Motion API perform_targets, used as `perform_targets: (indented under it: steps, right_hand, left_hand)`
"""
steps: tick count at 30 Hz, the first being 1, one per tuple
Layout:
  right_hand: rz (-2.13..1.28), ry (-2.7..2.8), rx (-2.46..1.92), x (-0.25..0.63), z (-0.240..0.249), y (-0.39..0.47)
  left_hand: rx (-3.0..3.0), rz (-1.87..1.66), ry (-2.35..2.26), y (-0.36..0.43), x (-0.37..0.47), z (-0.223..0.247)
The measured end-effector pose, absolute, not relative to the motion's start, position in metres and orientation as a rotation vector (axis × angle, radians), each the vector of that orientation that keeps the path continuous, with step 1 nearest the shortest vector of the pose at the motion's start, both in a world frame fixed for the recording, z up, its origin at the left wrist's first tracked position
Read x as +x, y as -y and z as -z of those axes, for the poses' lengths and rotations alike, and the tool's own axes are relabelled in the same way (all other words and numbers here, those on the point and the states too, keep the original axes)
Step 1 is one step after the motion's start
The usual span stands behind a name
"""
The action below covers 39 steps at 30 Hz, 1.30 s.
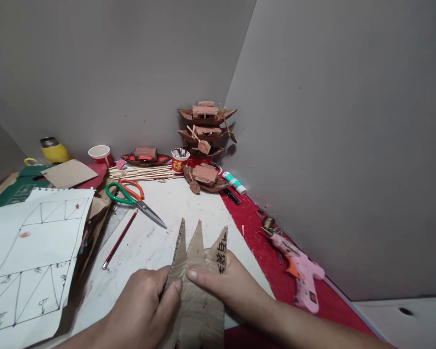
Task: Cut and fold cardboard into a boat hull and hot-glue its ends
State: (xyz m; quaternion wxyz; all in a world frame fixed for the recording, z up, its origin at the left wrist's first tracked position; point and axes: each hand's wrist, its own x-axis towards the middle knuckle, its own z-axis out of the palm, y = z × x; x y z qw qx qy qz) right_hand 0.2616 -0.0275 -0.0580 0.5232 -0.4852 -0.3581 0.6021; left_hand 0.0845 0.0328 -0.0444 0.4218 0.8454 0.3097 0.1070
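Low in the middle of the view, a piece of brown cardboard [202, 310] is held up between both hands, its far end cut into three pointed prongs. Black printed characters run along the right prong. My left hand [145, 300] grips the cardboard's left edge, thumb on the near face and fingers curled behind. From the right side my right hand [236, 286] holds it, thumb pressed flat just below the prongs; its other fingers are mostly hidden behind. Beyond the hands lie scissors [150, 214] with green and orange handles, and a red-and-black pencil [119, 240].
A pink glue gun [305, 278] lies on the red cloth at right. Several brown model boats [205, 116] are stacked at the back, near a red cup [180, 164], wooden sticks [145, 172] and a glue stick [234, 182]. A paper drawing [32, 252] covers the left side.
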Motion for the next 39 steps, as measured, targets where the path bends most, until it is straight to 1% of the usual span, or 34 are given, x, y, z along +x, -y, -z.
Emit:
perform_targets:
  steps: [5,8,10,13,16,23,27,30,32,35,37,39]
  right_hand:
    - [-1.314,0.836,-1.355,0.252,0.061,0.026]
    - [-1.234,0.903,-1.431,0.248,0.055,0.028]
    - [-1.279,0.956,-1.395,0.249,0.049,0.030]
    - [-1.443,0.993,-1.325,0.258,0.045,0.031]
    - [-1.503,1.064,-1.390,0.269,0.049,0.032]
    - [-1.306,1.190,-1.514,0.272,0.058,0.032]
    - [-1.145,1.352,-1.514,0.268,0.058,0.032]
    - [-0.961,1.496,-1.562,0.265,0.061,0.033]
    - [-0.898,1.551,-1.588,0.264,0.062,0.033]
    - [-1.021,1.467,-1.584,0.264,0.060,0.031]
    - [-1.179,1.296,-1.533,0.267,0.056,0.029]
    - [-1.252,1.146,-1.468,0.270,0.052,0.026]
  left_hand:
    - [2.636,-0.239,-0.890,-0.029,0.086,0.057]
    - [2.755,-0.213,-0.901,-0.028,0.088,0.061]
    - [2.620,-0.223,-0.922,-0.030,0.088,0.059]
    - [2.231,-0.357,-0.932,-0.039,0.086,0.051]
    - [2.003,-0.461,-0.910,-0.047,0.083,0.045]
    - [2.010,-0.416,-0.799,-0.039,0.081,0.042]
    - [2.130,-0.476,-0.686,-0.027,0.082,0.044]
    - [2.128,-0.524,-0.718,-0.016,0.084,0.044]
    - [2.079,-0.517,-0.766,-0.012,0.085,0.042]
    - [2.020,-0.513,-0.794,-0.013,0.087,0.039]
    - [1.970,-0.537,-0.779,-0.018,0.088,0.037]
    - [1.931,-0.544,-0.735,-0.021,0.088,0.036]
